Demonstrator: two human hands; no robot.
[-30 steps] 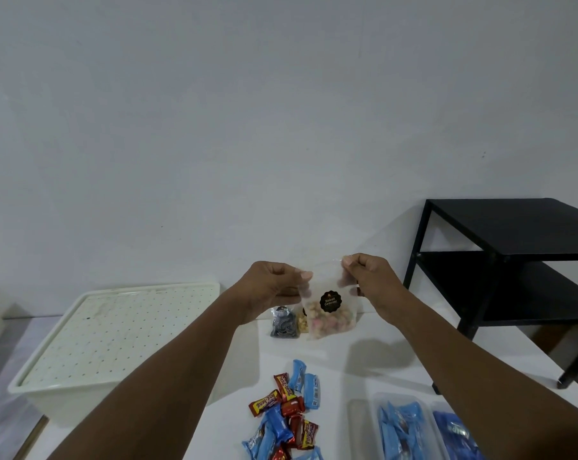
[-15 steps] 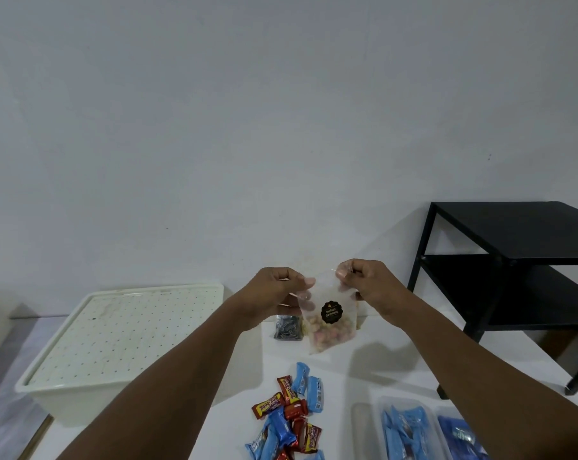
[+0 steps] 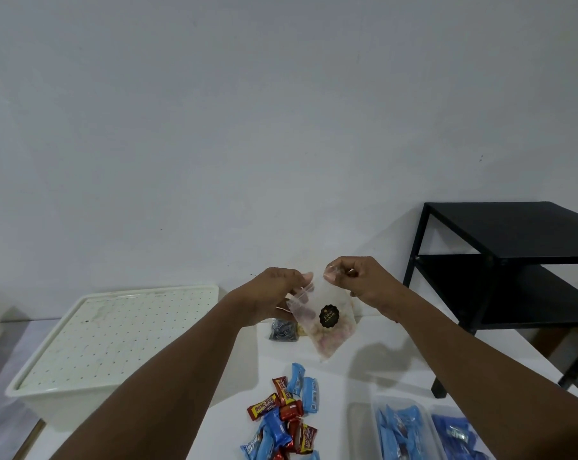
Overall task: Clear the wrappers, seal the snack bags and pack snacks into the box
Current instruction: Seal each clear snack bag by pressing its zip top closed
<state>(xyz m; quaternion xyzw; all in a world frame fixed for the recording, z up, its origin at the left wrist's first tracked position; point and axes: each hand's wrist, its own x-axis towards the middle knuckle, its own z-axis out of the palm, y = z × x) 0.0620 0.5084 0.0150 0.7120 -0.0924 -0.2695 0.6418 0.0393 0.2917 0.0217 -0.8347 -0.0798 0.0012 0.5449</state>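
Clear snack bag (image 3: 318, 340) tilted, left hand (image 3: 277, 294), right hand (image 3: 361, 277) pinching top edge

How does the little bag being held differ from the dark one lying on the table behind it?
The held bag hangs tilted in the air, its top pinched by the left hand and right hand; the dark bag lies on the table, untouched. The held bag shows pale pink and yellow pieces and a black sticker; the dark bag shows dark contents and no visible sticker. Both are small snack bags.
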